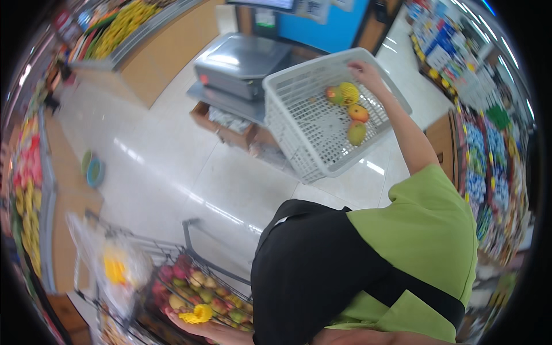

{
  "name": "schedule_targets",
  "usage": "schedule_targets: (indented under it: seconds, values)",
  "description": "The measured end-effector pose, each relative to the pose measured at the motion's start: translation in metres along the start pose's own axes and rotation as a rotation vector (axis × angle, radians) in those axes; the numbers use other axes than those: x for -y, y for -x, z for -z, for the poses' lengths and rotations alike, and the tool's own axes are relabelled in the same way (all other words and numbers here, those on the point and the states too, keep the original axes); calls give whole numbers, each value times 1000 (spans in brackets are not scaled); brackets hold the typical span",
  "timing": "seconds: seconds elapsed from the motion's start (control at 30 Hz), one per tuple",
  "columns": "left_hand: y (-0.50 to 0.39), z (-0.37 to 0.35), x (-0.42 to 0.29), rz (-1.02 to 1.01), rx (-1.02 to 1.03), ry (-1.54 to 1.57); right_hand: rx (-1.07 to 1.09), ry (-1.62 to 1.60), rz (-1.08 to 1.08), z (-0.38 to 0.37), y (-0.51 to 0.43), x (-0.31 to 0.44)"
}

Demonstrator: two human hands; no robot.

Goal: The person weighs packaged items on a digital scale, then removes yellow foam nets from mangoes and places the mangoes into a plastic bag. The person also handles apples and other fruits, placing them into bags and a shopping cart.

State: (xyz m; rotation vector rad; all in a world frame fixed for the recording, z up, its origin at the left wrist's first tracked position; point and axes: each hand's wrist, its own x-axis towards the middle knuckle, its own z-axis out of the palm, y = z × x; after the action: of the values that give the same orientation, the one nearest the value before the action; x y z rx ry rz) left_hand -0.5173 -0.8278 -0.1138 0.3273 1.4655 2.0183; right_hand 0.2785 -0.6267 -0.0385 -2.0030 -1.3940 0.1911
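My left hand (179, 317) is low at the left, over the shopping cart, with a yellow foam fruit net (197, 314) in its fingers. Below it, mixed fruit (207, 295) fills a dark crate in the cart, including mango-like and dark red pieces. My right hand (364, 75) reaches inside the far right wall of a white plastic crate (293, 146); its blurred fingers are partly curled. On the crate's bottom lie an orange-red mango (358, 113), a greenish mango (356, 133), a red-green mango (333, 95) and a fruit in a yellow foam net (349, 93).
A metal-topped counter unit (241, 56) stands left of the white crate, under a screen (267, 3). A plastic bag (114, 263) hangs at the cart's left end. Basins (95, 172) sit on the floor beside a produce stand (64, 181). Stocked shelves (483, 159) line the right.
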Motion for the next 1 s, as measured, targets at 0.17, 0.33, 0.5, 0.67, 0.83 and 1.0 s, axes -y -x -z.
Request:
schedule_targets:
  seconds: [0.17, 0.33, 0.5, 0.67, 0.83, 1.0]
  values:
    - [34, -149, 35, 209, 297, 49, 233, 428, 33, -39, -5, -111]
    - [113, -262, 51, 291, 637, 34, 386, 433, 99, -101, -13, -138]
    - [178, -354, 71, 387, 1183, -90, 313, 587, 87, -129, -30, -132]
    - [236, -417, 90, 770, 1348, -160, 574, 178, -168, -102, -52, -110]
    - [273, -451, 126, 1246, 1268, -194, 551, -483, -150, -46, -9, -38]
    - [281, -455, 160, 1355, 1220, -135, 781, -639, -55, -33, 5, -5]
